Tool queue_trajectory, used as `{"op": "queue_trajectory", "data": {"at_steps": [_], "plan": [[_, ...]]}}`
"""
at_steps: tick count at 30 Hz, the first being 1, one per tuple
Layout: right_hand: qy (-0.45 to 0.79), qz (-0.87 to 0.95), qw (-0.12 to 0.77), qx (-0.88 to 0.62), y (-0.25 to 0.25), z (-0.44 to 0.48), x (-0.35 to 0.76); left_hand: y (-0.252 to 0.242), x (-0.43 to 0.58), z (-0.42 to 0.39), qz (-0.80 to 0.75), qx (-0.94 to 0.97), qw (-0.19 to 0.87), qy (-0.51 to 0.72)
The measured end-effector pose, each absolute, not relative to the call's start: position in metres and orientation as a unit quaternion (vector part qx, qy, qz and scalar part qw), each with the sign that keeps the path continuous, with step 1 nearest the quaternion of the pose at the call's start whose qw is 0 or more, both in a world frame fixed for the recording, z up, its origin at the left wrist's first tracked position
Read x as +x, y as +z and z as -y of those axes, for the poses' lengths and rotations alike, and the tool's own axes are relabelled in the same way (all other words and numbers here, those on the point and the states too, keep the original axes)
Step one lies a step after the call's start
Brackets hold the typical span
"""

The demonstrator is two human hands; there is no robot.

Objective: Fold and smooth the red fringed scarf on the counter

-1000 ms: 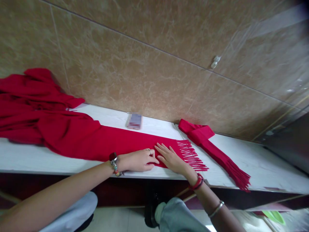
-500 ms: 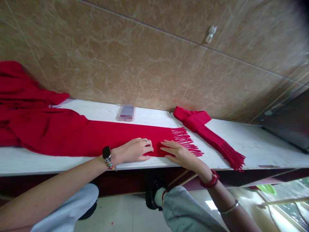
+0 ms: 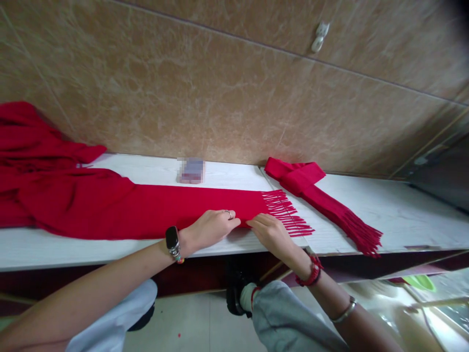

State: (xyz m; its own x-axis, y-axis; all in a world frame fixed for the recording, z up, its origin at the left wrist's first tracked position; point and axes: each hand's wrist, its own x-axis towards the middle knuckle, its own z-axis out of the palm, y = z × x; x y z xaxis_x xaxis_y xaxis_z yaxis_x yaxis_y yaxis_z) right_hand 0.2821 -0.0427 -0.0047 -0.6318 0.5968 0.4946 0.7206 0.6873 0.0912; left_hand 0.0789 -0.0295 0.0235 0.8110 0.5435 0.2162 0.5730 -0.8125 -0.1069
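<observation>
a long red scarf (image 3: 190, 208) lies flat along the white surface (image 3: 366, 195), its fringe (image 3: 284, 210) spread toward the right and its left part running into loose folds. behind those folds, against the tiled wall (image 3: 183, 88), more red cloth (image 3: 36, 129) is heaped; whether it belongs to the same piece, i cannot tell.

both hands are at the scarf's near edge, just beside each other. the left hand (image 3: 216, 226) has its thumb and index finger pressed together, pinching that edge. the right hand (image 3: 273, 234), nearer the fringe, has its fingers held close together and pinches the edge too, though its thumb is hidden.

a second red scarf (image 3: 306, 183), narrow and folded over itself, lies to the right, apart from the first. a small blurred item (image 3: 192, 171) sits behind the long scarf, near the wall. the left wrist wears a dark watch (image 3: 171, 238), the right a red bracelet (image 3: 310, 271).
</observation>
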Motion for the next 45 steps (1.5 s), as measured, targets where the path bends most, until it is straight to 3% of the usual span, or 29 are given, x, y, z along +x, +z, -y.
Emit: {"op": "queue_trajectory", "data": {"at_steps": [5,10,23,27,32,36,41,45], "plan": [[-0.14,0.882,0.242,-0.379,-0.007,0.043,0.281,0.022,0.079,0.032,0.27,-0.949,0.128,-0.099],[-0.132,0.914,0.168,-0.344,0.003,0.043,0.296,0.021,0.075,0.031,0.253,-0.955,0.126,-0.095],[0.009,0.887,0.189,-0.422,0.0,0.027,0.367,0.024,0.072,0.026,0.242,-0.97,-0.014,-0.024],[0.005,0.884,0.143,-0.444,0.017,0.035,0.378,0.027,0.068,0.031,0.234,-0.971,-0.033,-0.024],[0.099,0.9,0.081,-0.416,0.058,0.064,0.373,0.026,0.069,0.034,0.227,-0.973,-0.04,-0.028],[0.037,0.869,0.189,-0.456,0.056,0.063,0.33,0.024,0.078,0.032,0.24,-0.968,-0.02,-0.066],[-0.048,0.881,0.098,-0.461,0.016,0.039,0.287,0.019,0.093,0.038,0.242,-0.966,0.059,-0.07],[-0.083,0.846,0.084,-0.521,0.011,0.032,0.299,0.018,0.096,0.046,0.27,-0.959,0.035,-0.08]]}}
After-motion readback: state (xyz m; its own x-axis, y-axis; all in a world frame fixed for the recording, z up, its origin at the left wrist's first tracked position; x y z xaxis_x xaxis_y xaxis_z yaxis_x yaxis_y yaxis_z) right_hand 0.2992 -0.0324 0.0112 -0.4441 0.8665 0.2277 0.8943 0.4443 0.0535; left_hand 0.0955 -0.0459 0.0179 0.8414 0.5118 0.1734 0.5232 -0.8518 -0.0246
